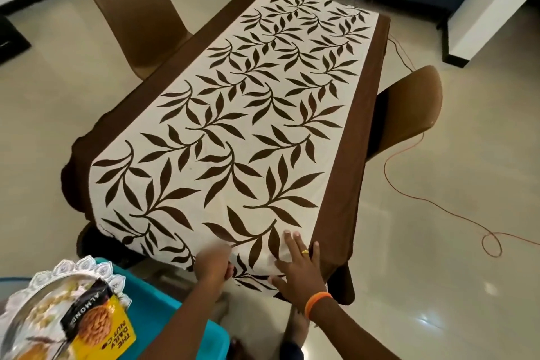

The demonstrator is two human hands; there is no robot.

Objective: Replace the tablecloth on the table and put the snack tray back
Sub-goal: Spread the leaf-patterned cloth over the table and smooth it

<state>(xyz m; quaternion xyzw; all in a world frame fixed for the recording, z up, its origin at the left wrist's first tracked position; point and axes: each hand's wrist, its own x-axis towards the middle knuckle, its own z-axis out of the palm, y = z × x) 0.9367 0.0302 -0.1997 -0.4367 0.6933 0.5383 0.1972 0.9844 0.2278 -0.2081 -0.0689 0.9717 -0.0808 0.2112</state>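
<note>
Here, a cream tablecloth [233, 114] printed with dark brown leaves and edged in brown bands is seen spread over the whole worktop [344, 286], its borders hanging over the sides. The right hand [295, 266] is laid flat on the cloth at the near right corner, fingers straight and slightly spread, a ring on one finger and an orange band on the wrist. The left hand [211, 264] is blurred at the near edge; its fingers appear curled on the cloth's hem, though the grip cannot be made out clearly.

At lower left, the snack tray [35, 301], silvery with a lacy white rim, is found resting on a turquoise bin [175, 316], well apart from the worktop surface. In the tray lies a yellow and black almond packet [99, 330], along with pale snacks that are too blurred to name.

Two brown chairs [137, 17] are set at the worktop's sides, and an orange cord [432, 202] is trailed across the glossy floor.
</note>
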